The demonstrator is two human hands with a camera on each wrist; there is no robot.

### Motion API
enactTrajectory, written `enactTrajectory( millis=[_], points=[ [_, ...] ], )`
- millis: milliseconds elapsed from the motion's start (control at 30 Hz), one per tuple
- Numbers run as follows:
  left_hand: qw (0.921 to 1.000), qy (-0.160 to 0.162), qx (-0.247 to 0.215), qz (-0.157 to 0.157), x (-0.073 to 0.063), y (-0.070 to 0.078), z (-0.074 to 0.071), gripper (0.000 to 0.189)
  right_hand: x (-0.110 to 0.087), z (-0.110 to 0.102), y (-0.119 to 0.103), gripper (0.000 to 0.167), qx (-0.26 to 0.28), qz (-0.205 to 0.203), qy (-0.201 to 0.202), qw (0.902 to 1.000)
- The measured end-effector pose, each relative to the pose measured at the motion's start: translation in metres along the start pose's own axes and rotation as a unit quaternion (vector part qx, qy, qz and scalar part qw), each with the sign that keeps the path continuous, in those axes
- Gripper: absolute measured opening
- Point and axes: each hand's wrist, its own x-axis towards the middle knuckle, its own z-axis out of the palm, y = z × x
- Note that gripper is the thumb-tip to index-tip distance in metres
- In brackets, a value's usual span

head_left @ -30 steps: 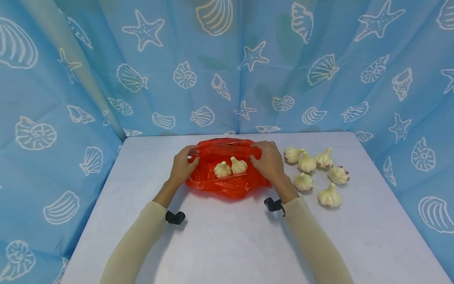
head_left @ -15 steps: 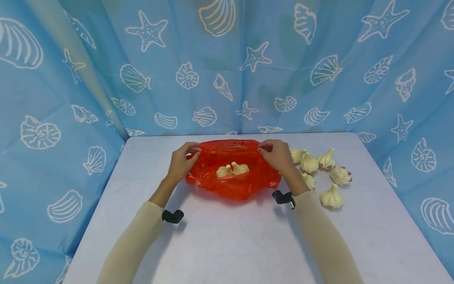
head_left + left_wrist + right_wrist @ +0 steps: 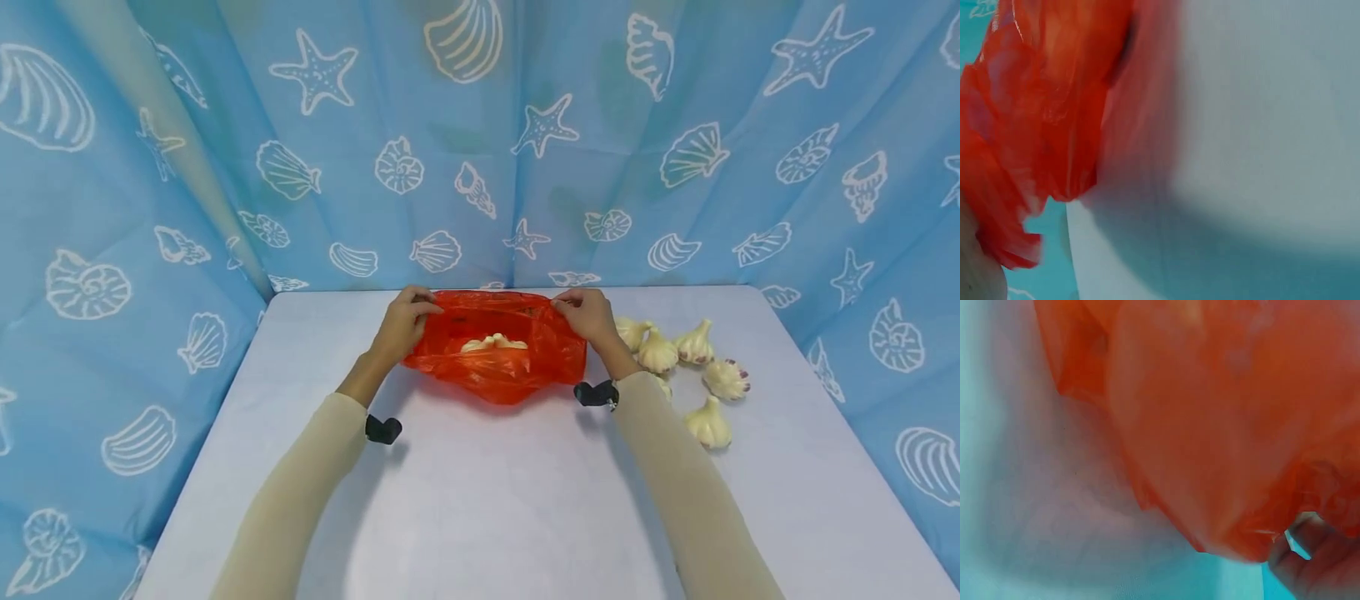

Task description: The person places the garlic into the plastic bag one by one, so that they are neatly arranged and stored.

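Note:
A thin red plastic bag [image 3: 491, 375] spreads out between both hands near the back of the table, its mouth facing up. Inside it, a few garlic bulbs [image 3: 495, 342] show only their tops above the front edge. My left hand [image 3: 405, 323] pinches the bag's left rim between thumb and fingers. At the opposite corner my right hand [image 3: 588, 317] pinches the rim; in the right wrist view its fingertips [image 3: 1285, 559] meet the film. The left wrist view has the bag's side [image 3: 1054, 94] hanging down, with only a sliver of hand at the edge.
Several loose garlic bulbs [image 3: 693, 342] lie right of the bag, some partly behind the right forearm. One bulb [image 3: 708, 423] sits nearest the front. The white table [image 3: 480, 508] meets a blue shell-print curtain [image 3: 480, 142] along its back and sides.
Both hands have shifted their grip to the bag's back corners and raised the rim. The bulbs inside have sunk behind the front edge, and the bag's mouth is stretched wider.

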Motion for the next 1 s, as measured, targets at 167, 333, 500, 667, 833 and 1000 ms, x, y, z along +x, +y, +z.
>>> enactTrajectory(
  millis=[167,333,500,667,833,1000],
  points=[
    [0.9934,-0.108,0.038,-0.013,0.002,0.002,-0.003,0.037,0.001,-0.002,0.003,0.03,0.07,0.068,-0.069,0.9929],
    [0.9867,-0.156,0.043,-0.018,-0.008,0.017,-0.015,0.042,-0.014,-0.011,0.001,0.035,0.134,0.075,-0.16,0.975],
    [0.9863,-0.165,-0.003,-0.004,-0.018,0.044,-0.039,0.049,-0.033,-0.028,-0.007,0.046,0.173,0.072,-0.317,0.9297],
    [0.9787,-0.203,-0.026,-0.015,-0.003,0.062,-0.05,0.052,-0.032,-0.042,-0.012,0.032,0.2,0.078,-0.362,0.907],
    [0.9604,-0.274,-0.013,-0.05,0.015,0.049,-0.024,0.09,-0.019,-0.031,0.008,0.035,0.294,0.151,-0.318,0.8884],
    [0.947,-0.311,-0.005,-0.08,0.015,0.021,0.007,0.103,-0.018,-0.008,0.028,0.032,0.32,0.206,-0.295,0.8766]
  ],
)
